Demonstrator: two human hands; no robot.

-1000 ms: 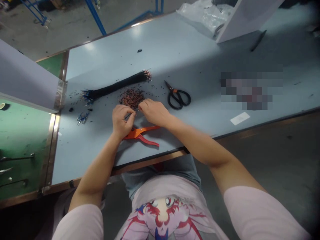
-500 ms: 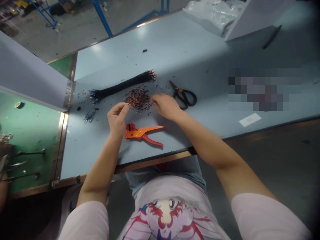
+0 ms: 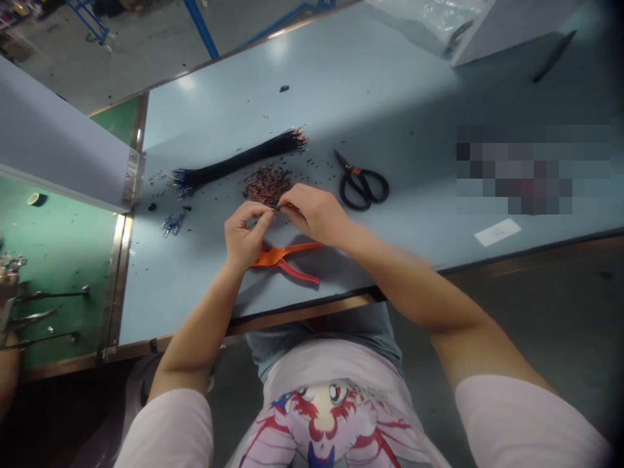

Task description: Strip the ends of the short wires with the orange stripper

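Loose reddish-copper wire bits [image 3: 267, 185] form a tangled heap.

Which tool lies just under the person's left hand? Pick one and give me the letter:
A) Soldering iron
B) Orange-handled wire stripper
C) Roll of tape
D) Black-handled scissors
B: the orange-handled wire stripper lies on the bench with its near end tucked beneath the left hand.

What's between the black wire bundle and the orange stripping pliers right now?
In the head view: a heap of short copper-coloured wire pieces and the left hand.
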